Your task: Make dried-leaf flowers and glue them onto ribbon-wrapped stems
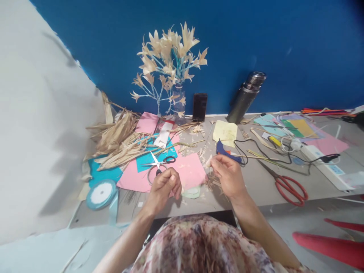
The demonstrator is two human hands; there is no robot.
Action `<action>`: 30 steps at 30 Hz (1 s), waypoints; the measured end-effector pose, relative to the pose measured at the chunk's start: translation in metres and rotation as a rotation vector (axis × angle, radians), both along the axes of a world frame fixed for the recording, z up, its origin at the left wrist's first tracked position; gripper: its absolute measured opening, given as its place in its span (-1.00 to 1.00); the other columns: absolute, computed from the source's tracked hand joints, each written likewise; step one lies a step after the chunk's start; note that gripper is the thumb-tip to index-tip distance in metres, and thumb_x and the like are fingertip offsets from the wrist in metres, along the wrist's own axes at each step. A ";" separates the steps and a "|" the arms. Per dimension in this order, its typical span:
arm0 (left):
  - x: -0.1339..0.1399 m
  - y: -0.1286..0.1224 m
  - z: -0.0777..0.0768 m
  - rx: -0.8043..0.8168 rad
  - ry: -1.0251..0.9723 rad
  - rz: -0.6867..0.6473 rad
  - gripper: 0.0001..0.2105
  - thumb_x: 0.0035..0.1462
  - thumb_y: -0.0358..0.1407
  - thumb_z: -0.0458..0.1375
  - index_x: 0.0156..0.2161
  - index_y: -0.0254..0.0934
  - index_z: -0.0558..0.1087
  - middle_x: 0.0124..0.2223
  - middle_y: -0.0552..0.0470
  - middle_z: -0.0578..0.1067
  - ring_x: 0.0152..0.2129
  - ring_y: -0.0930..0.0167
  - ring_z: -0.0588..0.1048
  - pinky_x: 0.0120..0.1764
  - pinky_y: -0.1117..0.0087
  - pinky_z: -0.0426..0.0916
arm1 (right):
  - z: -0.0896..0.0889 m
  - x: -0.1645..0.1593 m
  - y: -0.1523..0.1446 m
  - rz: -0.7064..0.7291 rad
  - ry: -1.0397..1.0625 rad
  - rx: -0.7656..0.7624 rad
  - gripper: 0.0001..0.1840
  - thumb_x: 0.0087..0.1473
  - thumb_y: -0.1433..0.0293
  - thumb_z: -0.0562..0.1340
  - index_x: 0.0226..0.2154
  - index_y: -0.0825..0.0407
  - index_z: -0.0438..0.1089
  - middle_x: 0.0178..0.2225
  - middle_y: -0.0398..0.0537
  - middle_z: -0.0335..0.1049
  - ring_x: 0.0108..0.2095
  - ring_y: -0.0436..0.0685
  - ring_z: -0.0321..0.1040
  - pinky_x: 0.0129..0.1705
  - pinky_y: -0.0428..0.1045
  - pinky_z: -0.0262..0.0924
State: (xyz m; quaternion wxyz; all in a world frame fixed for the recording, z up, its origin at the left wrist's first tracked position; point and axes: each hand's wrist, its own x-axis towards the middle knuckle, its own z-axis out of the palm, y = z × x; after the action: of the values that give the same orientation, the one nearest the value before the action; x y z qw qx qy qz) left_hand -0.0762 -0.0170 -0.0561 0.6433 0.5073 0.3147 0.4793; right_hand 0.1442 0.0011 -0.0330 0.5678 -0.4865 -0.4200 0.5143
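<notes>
My right hand [229, 176] pinches a small pale piece of dried husk [209, 161] between thumb and fingertips. Just behind it lies a blue glue gun [227, 152] with a black cord. My left hand [166, 185] is closed, its fingers curled in; whatever they may hold is hidden. Beyond that hand, open small scissors [158, 162] and a roll of tape [150, 175] rest on pink sheets [187, 168] and a blue sheet [142, 161]. At the back, flowers made of pale husk [170, 53] stand in a clear bottle [179, 100].
Dried husks [119, 136] are heaped at the left, near a blue ribbon spool [101, 194]. A phone [200, 107] and a dark flask [247, 98] lean against the wall. Red-handled scissors [290, 189], a power strip [327, 168] and cords occupy the right side.
</notes>
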 end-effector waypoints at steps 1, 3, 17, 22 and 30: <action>0.001 0.000 0.000 -0.016 0.027 0.016 -0.66 0.32 -0.12 0.08 -0.44 -0.25 0.21 -0.60 0.23 0.18 -0.73 0.55 0.27 -0.58 0.47 0.07 | 0.001 0.000 -0.001 0.003 0.009 -0.003 -0.73 0.00 0.19 0.40 -0.49 0.05 0.49 -0.58 -0.21 0.30 -0.64 -0.10 0.07 -0.64 -0.15 0.06; 0.004 -0.001 -0.001 -0.041 0.101 0.046 -0.60 0.31 -0.07 0.07 -0.49 -0.24 0.18 -0.64 0.25 0.12 -0.77 0.58 0.19 -0.63 0.49 -0.02 | 0.001 0.001 -0.001 0.006 0.016 -0.007 -0.74 0.00 0.19 0.40 -0.49 0.05 0.49 -0.58 -0.22 0.29 -0.65 -0.11 0.06 -0.65 -0.16 0.07; 0.013 0.000 0.015 -0.028 0.470 0.137 -0.73 0.08 -0.27 0.28 -0.55 -0.28 0.34 -0.63 0.16 0.33 -0.67 0.54 0.29 -0.56 0.51 0.15 | -0.004 0.000 0.000 0.067 0.123 -0.058 -0.70 -0.01 0.16 0.41 -0.48 0.05 0.47 -0.64 -0.27 0.12 -0.65 -0.10 -0.11 -0.62 -0.12 0.02; 0.025 0.005 0.015 -0.050 0.350 0.207 -0.84 0.06 -0.27 0.29 -0.40 -0.28 0.42 -0.55 0.12 0.45 -0.64 0.51 0.39 -0.53 0.51 0.24 | -0.008 -0.007 -0.001 0.103 0.118 -0.045 -0.71 0.00 0.16 0.41 -0.48 0.06 0.49 -0.66 -0.27 0.11 -0.63 -0.09 -0.06 -0.60 -0.13 -0.13; 0.045 0.008 0.012 -0.139 0.128 0.143 -0.71 0.07 -0.12 0.31 -0.23 -0.33 0.52 -0.47 0.05 0.52 -0.62 0.50 0.41 -0.53 0.49 0.28 | -0.004 -0.017 -0.006 0.092 -0.052 0.019 -0.69 0.05 0.14 0.37 -0.48 0.05 0.49 -0.59 -0.20 0.31 -0.59 -0.05 0.12 -0.53 -0.11 0.02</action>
State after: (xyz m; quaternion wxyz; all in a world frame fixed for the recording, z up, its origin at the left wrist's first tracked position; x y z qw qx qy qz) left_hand -0.0308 -0.0086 -0.0437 0.6200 0.4671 0.4229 0.4676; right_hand 0.1270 -0.0050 -0.0366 0.5370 -0.4747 -0.4614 0.5228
